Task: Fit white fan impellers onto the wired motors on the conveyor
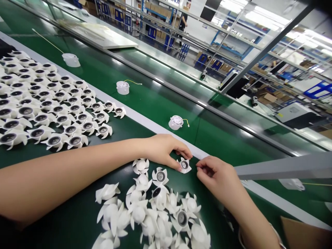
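Impeller rows at left, loose pile at centre, one impeller in left hand, right hand just beside.

Rows sit cup-up, blades close; beyond them, white housings with thin leads spaced along green belt. Pile is mixed, some cups up, some domes up, blades overlapping. Left thumb and fingertips clamped on the impeller at near belt edge, cup up. Right fingers curled, tips close, apart from the impeller; can't tell if they meet or pinch anything. Handling, my read: grip near hub, not blade tips, which look easy to flex; lift singly so neighbours don't hook; keep cup clear of fingers. No brand, label or writing legible on parts or background boxes.
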### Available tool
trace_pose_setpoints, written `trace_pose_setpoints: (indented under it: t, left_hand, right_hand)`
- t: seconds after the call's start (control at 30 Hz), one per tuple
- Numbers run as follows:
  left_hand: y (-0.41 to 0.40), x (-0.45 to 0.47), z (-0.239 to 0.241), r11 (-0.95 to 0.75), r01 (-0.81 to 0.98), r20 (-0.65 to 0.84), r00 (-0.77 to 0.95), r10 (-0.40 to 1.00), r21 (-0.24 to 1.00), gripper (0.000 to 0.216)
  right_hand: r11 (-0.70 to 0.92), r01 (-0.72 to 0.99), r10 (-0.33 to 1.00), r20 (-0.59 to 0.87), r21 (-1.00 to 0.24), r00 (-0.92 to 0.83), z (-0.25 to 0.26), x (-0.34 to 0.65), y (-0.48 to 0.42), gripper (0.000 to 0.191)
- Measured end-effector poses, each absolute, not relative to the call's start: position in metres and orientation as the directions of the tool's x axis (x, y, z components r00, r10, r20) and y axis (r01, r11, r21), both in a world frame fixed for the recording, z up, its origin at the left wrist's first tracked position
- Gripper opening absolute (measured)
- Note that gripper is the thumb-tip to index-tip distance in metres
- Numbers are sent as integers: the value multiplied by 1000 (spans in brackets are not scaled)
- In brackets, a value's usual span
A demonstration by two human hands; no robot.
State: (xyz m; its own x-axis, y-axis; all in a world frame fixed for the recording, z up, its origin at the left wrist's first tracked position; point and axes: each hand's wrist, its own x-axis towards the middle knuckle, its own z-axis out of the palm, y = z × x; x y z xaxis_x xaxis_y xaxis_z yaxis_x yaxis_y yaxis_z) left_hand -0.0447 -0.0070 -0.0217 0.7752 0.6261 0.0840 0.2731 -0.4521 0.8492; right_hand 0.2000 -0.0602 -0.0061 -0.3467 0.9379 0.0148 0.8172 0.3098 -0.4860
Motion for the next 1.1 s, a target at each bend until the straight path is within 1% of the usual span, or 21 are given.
trace_pose_setpoints:
  t: [0.13,0.27,0.43,0.6,0.67,0.7,0.77,0.83,0.87,0.93,0.97,1.03,1.1]
  left_hand:
    - [-7,-44,-23,-457,250,104,777,620,854,45]
    - [-8,-44,-21,-453,256,93,781,618,854,45]
    - [-8,-44,-18,-425,270,62,781,622,864,44]
    - [-8,-44,-18,-428,288,59,770,636,857,43]
    - [-8,-44,-19,-427,299,53,765,642,854,44]
    - [-8,-43,-20,-424,303,48,764,643,853,44]
    - [-8,-43,-21,-422,305,48,762,646,853,42]
    - [-8,-43,-22,-440,300,70,756,651,846,39]
    - [-8,-43,-22,-456,296,89,753,652,839,37]
    - [-8,-44,-20,-482,286,116,753,648,828,35]
    - [-8,-45,-18,-481,284,113,757,643,829,34]
    - [-8,-47,-11,-448,306,58,770,635,840,35]
    - [-9,-47,-4,-402,372,-34,768,640,836,35]
  right_hand:
    - [338,756,936,113,-561,-334,-4,187,-64,12]
    - [432,716,897,179,-549,-404,-5,173,-67,10]
    - [476,742,876,175,-472,-450,-3,169,-69,13]
    - [487,815,873,158,-315,-461,-4,163,-72,14]
    - [488,827,873,152,-278,-464,-5,159,-73,16]
    - [488,827,873,152,-281,-463,-4,158,-73,17]
    - [475,817,880,153,-328,-450,1,160,-71,17]
    - [431,821,902,160,-375,-401,12,171,-70,18]
    - [395,839,919,155,-375,-363,20,180,-69,18]
    - [291,899,957,100,-326,-274,34,201,-69,18]
    - [235,930,971,33,-283,-235,40,213,-71,19]
    - [139,972,965,-192,-190,-176,47,231,-75,19]
    - [89,990,893,-432,-110,-128,47,241,-81,19]
